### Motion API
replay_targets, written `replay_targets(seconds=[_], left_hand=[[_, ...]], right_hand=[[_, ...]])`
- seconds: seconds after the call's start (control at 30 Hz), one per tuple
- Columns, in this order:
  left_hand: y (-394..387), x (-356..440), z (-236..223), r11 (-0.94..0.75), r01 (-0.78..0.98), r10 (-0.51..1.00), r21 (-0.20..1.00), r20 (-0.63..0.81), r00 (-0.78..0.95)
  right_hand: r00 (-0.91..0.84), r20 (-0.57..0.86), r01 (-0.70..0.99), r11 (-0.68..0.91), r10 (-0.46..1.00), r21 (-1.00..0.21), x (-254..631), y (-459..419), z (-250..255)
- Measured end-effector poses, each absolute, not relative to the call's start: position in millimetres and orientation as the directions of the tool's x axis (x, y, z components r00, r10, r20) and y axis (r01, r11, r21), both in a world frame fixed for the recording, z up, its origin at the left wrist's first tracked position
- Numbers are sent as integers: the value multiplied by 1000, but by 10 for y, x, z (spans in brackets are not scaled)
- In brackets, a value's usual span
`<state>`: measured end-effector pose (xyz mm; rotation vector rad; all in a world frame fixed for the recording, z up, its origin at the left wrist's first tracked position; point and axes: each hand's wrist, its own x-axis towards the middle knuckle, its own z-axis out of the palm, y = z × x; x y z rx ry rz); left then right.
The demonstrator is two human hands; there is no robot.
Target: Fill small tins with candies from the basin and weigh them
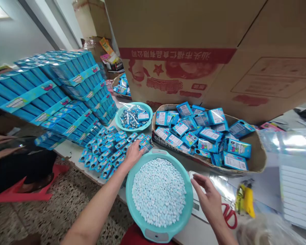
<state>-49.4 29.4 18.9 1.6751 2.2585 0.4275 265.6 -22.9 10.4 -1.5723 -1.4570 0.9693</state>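
Note:
A turquoise basin (132,217) filled with small pale blue and white pellets (159,192) stands in front of me. Just beyond its left rim, my left hand (134,153) has its fingers closed around a small blue box (144,144) at the edge of a group of upright blue boxes (105,153) with round holes in their tops. My right hand (206,192) hovers at the basin's right side, fingers apart and nothing in them, over a white scale (197,207) partly hidden by the hand and the basin.
A cut-down carton (261,160) holds jumbled blue boxes. Behind it rises a large brown carton (178,30). A smaller turquoise bowl (119,126) contains shiny wrapped pieces. Stacked blue packs (73,78) stand left. Red scissors (229,216) and a yellow cutter (248,200) lie right. Another person's hand (1,140) shows far left.

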Motion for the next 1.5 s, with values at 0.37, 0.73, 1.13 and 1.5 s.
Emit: replay_targets(seconds=[0.37, 0.73, 1.13, 1.5], left_hand=[[418, -268, -96, 159, 935, 978, 319, 82, -194], [-352, 631, -751, 279, 849, 960, 448, -119, -252], [-610, 855, -490, 321, 738, 940, 594, -293, -173], [-598, 806, 292, 359, -502, 790, 787, -542, -285]], right_hand=[[-91, -26, 848, 64, 996, -526, 3177, 1448, 69], [77, 83, 687, 8, 994, -726, 3335, 1162, 399], [30, -215, 138, -217, 976, -966, 2906, -335, 422], [-364, 109, 511, 296, 925, -807, 2546, -586, 377]])
